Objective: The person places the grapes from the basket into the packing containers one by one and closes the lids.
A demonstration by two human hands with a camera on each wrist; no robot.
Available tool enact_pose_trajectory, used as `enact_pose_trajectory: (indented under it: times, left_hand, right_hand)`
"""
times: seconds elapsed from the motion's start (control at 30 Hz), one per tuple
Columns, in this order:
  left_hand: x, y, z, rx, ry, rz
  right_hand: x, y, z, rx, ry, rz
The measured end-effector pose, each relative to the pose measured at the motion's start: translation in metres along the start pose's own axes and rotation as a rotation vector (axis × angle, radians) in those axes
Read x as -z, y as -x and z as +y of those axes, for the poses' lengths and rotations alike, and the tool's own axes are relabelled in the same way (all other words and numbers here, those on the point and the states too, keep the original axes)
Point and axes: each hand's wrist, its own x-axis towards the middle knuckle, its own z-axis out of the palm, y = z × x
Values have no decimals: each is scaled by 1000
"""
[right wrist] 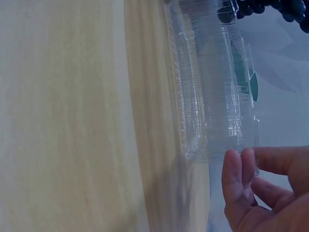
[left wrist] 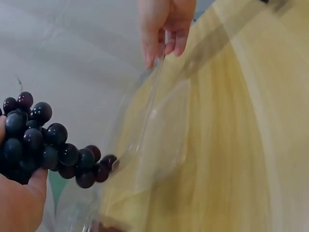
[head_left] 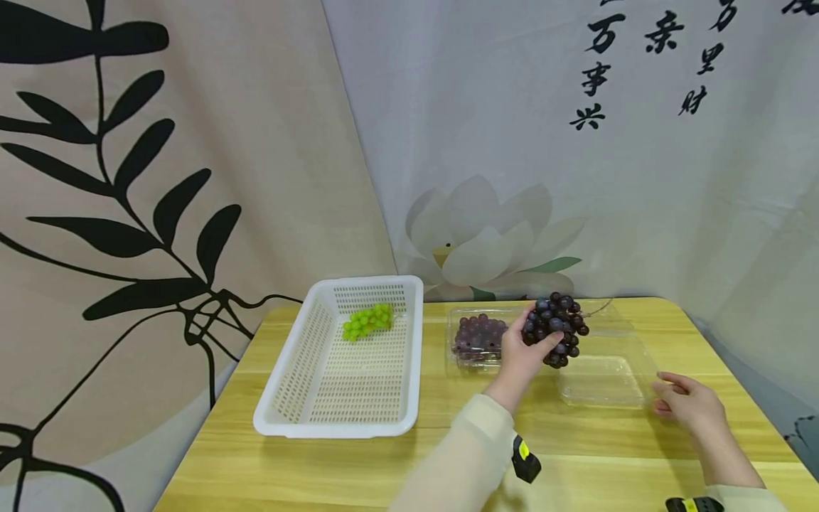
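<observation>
My left hand (head_left: 520, 357) grips a bunch of dark grapes (head_left: 558, 326) and holds it above an open clear plastic box (head_left: 604, 382). In the left wrist view the bunch (left wrist: 53, 145) hangs past the thumb, its lower end close to the box wall. At the box's right edge my right hand (head_left: 694, 407) pinches the rim between thumb and fingers. The right wrist view shows that hand (right wrist: 265, 191) at the end of the see-through box (right wrist: 207, 87). Its raised lid (head_left: 604, 316) lies toward the wall side.
Left of the open box stands a clear box with dark reddish grapes (head_left: 480, 340) inside. A white perforated basket (head_left: 339, 430) sits farther left, holding a small bunch of green grapes (head_left: 367, 322). The wooden table (head_left: 358, 473) meets a printed cloth backdrop (head_left: 486, 142).
</observation>
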Motion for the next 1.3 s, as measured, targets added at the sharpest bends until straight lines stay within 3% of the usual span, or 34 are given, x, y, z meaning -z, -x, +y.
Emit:
enact_pose_trajectory:
  times: [0.23, 0.37, 0.57, 0.73, 0.9, 1.17, 1.3]
  left_hand:
    - [-20, 12, -2, 92, 131, 31]
    - [-28, 19, -5, 88, 125, 1]
    - [-28, 24, -16, -37, -85, -124]
    - [-27, 24, -23, -145, -317, -165]
    - [-28, 26, -25, -242, -493, -206]
    - [-22, 30, -28, -205, -542, -281]
    - [-18, 33, -30, -241, -637, -271]
  right_hand:
    - [0, 0, 0, 0, 3, 0]
    - [0, 0, 1, 4, 4, 1]
    - [0, -1, 2, 1, -11, 4]
    - [-1, 1, 2, 7, -16, 7]
    - [-2, 2, 2, 10, -14, 29]
    - [-4, 2, -1, -10, -18, 39]
    - [-3, 2, -2, -21, -14, 40]
